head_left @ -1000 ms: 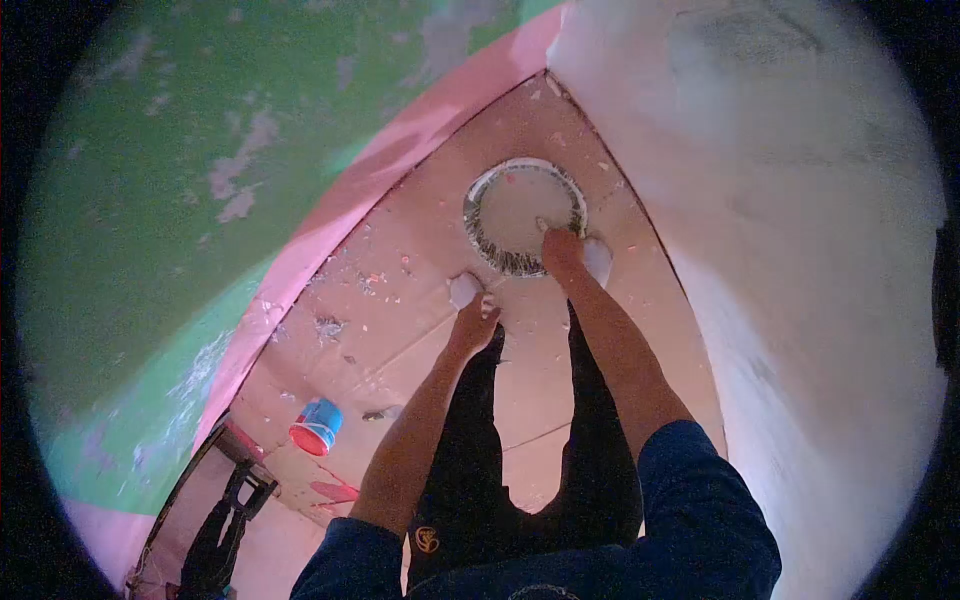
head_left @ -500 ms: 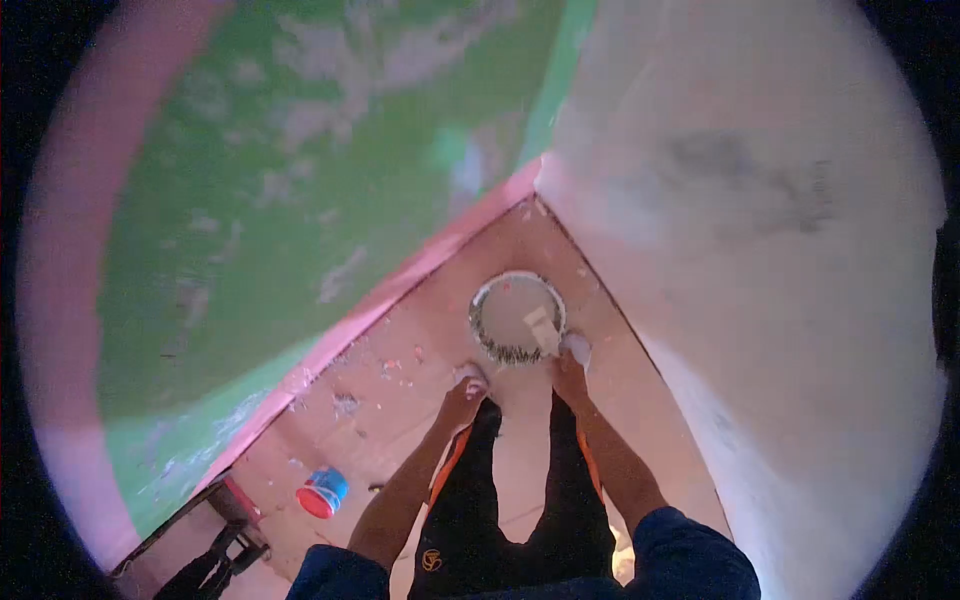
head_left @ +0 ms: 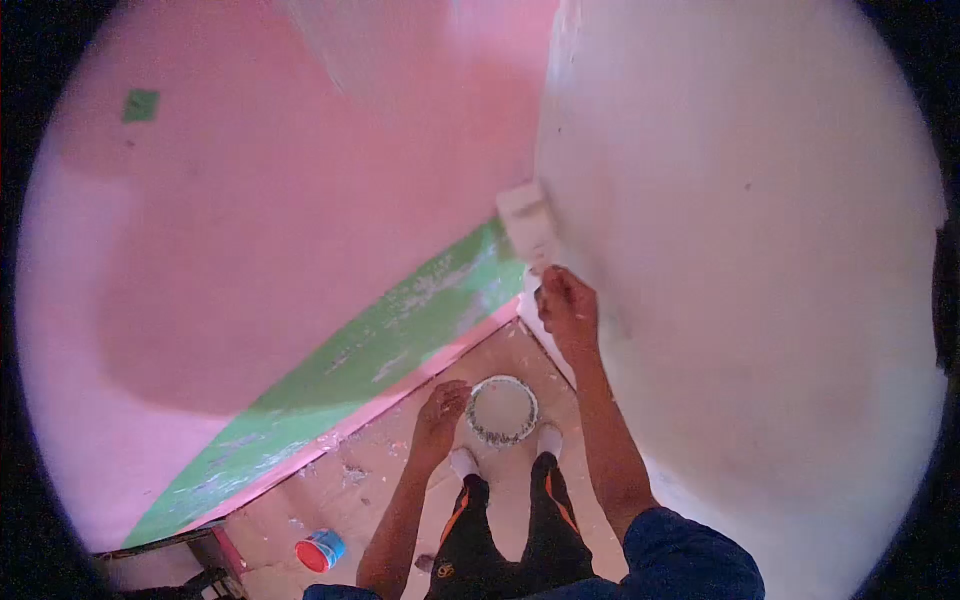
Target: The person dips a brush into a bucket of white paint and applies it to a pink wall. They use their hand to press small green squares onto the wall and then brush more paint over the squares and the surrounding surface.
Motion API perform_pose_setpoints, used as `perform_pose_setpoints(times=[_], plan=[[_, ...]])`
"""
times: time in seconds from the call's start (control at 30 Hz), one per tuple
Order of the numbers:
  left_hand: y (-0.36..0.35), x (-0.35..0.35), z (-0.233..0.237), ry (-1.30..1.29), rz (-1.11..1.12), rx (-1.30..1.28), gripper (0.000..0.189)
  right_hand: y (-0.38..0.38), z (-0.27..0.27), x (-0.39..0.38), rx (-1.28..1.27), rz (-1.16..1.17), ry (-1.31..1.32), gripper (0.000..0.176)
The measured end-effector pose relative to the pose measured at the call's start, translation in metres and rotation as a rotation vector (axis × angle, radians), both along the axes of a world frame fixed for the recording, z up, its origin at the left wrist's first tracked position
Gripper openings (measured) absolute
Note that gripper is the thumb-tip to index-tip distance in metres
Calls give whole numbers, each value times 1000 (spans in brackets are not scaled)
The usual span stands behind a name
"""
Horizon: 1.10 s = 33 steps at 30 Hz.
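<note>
My right hand (head_left: 568, 305) is closed round the handle of a wide, pale paintbrush (head_left: 525, 215). The brush head, slightly blurred, is up at the corner where the pink and green wall meets the whitish wall. Low on the left, my left hand (head_left: 440, 412) hangs with nothing visible in it, fingers loosely apart. Just right of that hand, a round bucket (head_left: 502, 441) stands on the floor by my feet, its rim smeared and pale greyish material inside.
The pink wall (head_left: 300, 180) carries a green band (head_left: 350, 350) with whitish patches along its base. On the right rises the whitish wall (head_left: 740, 280). A small red and blue bucket (head_left: 320, 550) and scattered debris (head_left: 352, 474) lie on the floor at lower left.
My right hand has lifted the brush from the bucket up to the wall corner. My left hand has come up from near my foot. The view has tilted upward.
</note>
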<state>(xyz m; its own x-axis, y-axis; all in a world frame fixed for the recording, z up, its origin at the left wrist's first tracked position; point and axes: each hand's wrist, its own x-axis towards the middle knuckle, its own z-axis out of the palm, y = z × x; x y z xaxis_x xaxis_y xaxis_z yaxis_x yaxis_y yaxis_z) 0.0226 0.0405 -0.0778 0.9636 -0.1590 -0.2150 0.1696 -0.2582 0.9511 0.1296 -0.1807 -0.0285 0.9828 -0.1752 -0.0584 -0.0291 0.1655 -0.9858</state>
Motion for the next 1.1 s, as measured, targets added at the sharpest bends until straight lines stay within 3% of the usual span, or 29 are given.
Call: perform_pose_setpoints(times=[0.07, 0.13, 0.17, 0.23, 0.27, 0.3, 0.4, 0.5, 0.53, 0.6, 0.63, 0.67, 0.7, 0.73, 0.77, 0.83, 0.9, 0.93, 1.03, 1.07, 1.1], plan=[[-5, 2, 26, -83, -14, -29, 27, 3, -45, 9, -287, -26, 81, 26], [-8, 1, 52, 45, 18, -14, 26, -12, -173, 2, -781, -27, -49, 40], [-7, 0, 56, 38, 15, -18, 26, -14, -159, 3, -785, -32, -55, 40], [1, -4, 55, 45, 26, 47, 26, -15, -110, 4, -644, 144, 438, 40], [2, -4, 60, 43, 31, 42, 26, -15, -75, 9, -640, 82, 156, 36], [4, -6, 67, 45, 49, 26, 25, -15, -17, 17, -397, 97, 274, 32], [4, -9, 88, 27, 99, 31, 24, -16, 146, 8, -48, -12, 169, 26], [-6, -3, 111, 46, 180, -58, 23, -19, 222, -4, 10, -3, 55, 24], [-8, -2, 115, 37, 185, -91, 24, -16, 214, -1, 98, -17, 28, 26], [-11, 0, 126, 10, 191, -119, 24, -13, 137, 11, -80, -8, 109, 28], [-14, 2, 132, -2, 178, -106, 25, -16, 73, 17, -324, 7, 105, 25], [-15, 6, 137, -17, 168, -94, 26, -24, -78, 35, -636, -153, -276, 32], [-14, 8, 139, -37, 170, -93, 26, -14, -31, 15, -353, -52, 255, 27], [-13, 5, 136, -23, 182, -119, 26, -21, -77, 19, -383, -6, 220, 23], [-12, 8, 137, -12, 193, -144, 26, -20, -52, 29, -380, -6, 201, 23], [-10, 10, 146, -14, 189, -141, 27, -19, 54, 31, -212, 65, 383, 21], [-6, 9, 153, 0, 182, -137, 29, -24, 171, 11, 77, 36, 267, 22], [-5, 10, 153, -27, 178, -122, 30, -25, 218, 1, 28, 13, 167, 23], [-11, 6, 162, -47, 179, -120, 32, -13, 267, -6, 46, -23, 3, 28], [-12, 6, 167, -56, 174, -129, 32, -6, 272, -6, 120, -46, -75, 30], [-13, 5, 166, -53, 182, -126, 32, 2, 245, -1, 9, -10, -45, 31]])
